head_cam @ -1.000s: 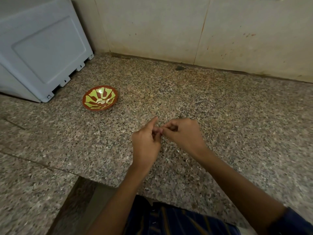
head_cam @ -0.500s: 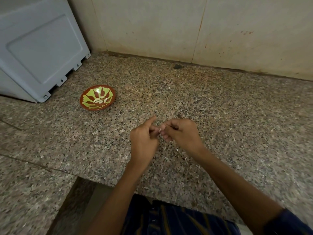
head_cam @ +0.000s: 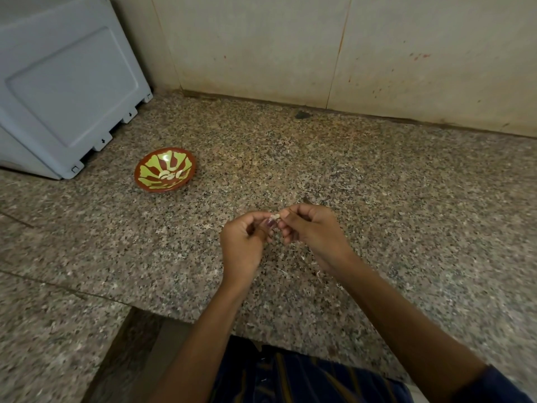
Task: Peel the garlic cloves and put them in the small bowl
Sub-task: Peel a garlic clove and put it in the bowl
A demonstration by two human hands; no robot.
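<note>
Garlic clove (head_cam: 274,219), mostly hidden, pinched between both hands.

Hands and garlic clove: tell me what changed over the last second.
Little changed. The left hand and right hand keep pinching the garlic clove between them above the counter; the left forefinger, earlier pointing up, is now curled. The small bowl with its peeled cloves stayed put.

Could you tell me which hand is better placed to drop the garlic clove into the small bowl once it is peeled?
Probably the left hand: it pinches the garlic clove with the right hand, and the small bowl sits on its side.
</note>
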